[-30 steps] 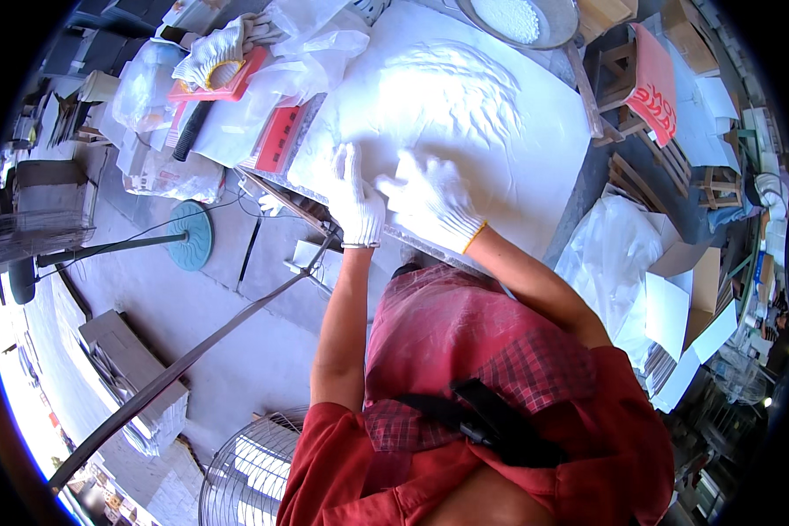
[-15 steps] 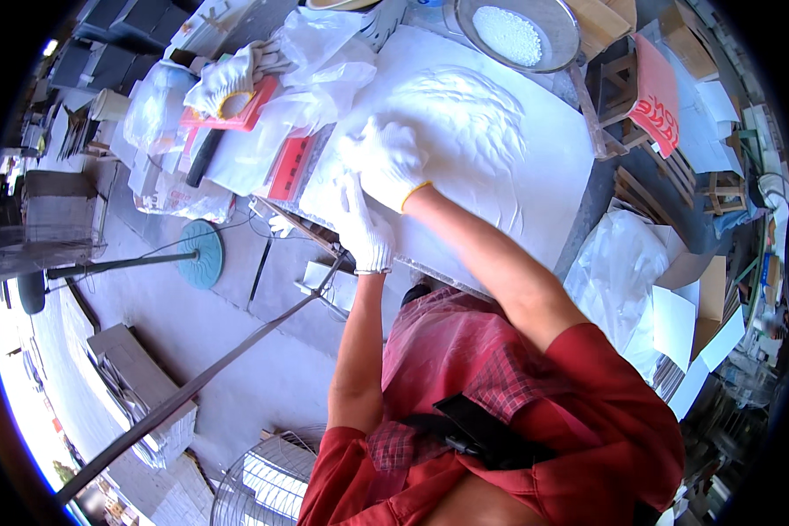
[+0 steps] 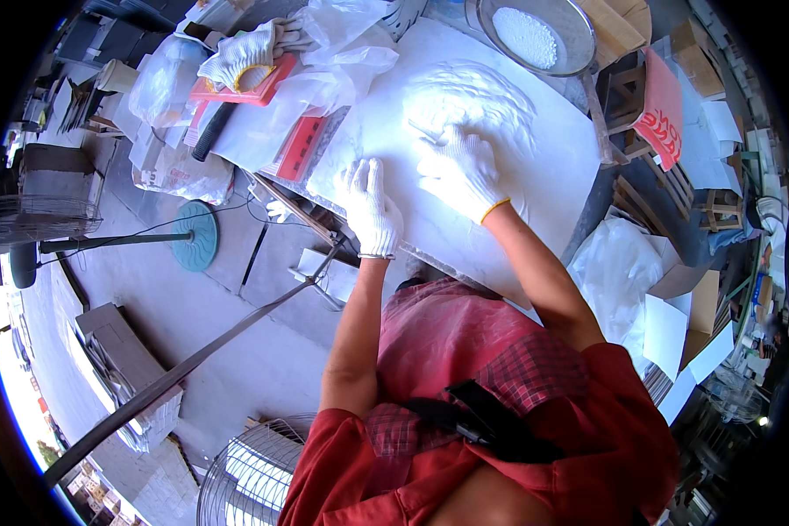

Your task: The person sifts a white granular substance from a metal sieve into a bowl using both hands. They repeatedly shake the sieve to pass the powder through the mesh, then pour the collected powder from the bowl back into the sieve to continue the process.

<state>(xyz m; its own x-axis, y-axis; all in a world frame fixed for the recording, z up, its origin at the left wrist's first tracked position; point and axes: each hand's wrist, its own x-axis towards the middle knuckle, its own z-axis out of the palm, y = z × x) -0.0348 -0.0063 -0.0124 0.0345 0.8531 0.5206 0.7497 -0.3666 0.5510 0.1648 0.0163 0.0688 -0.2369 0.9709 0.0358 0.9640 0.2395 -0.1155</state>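
Both my hands wear white knit gloves over a white sheet (image 3: 561,149) on the worktop. My left hand (image 3: 373,210) lies near the sheet's left front edge, fingers stretched out and holding nothing. Farther right, my right hand (image 3: 466,174) is closed, its fingers bent at the near side of a spread heap of white powder (image 3: 482,88). A thin pale edge shows beside its fingertips; what it belongs to is too white against the powder to name. Beyond the heap, a round metal sieve or bowl (image 3: 579,57) holds white granules (image 3: 524,37).
Left of the sheet are a red-labelled package (image 3: 302,147), clear plastic bags (image 3: 351,70) and spare gloves (image 3: 237,66) on a red box (image 3: 276,81). A slanting pole (image 3: 193,359) and wire fan cage (image 3: 254,469) stand left of me. Plastic sheeting (image 3: 618,272) and cardboard (image 3: 706,307) lie right.
My hands were together at the sheet's left side and have come apart. The right has moved right to the powder's near edge; the left stays at the left, its fingers now stretched out.
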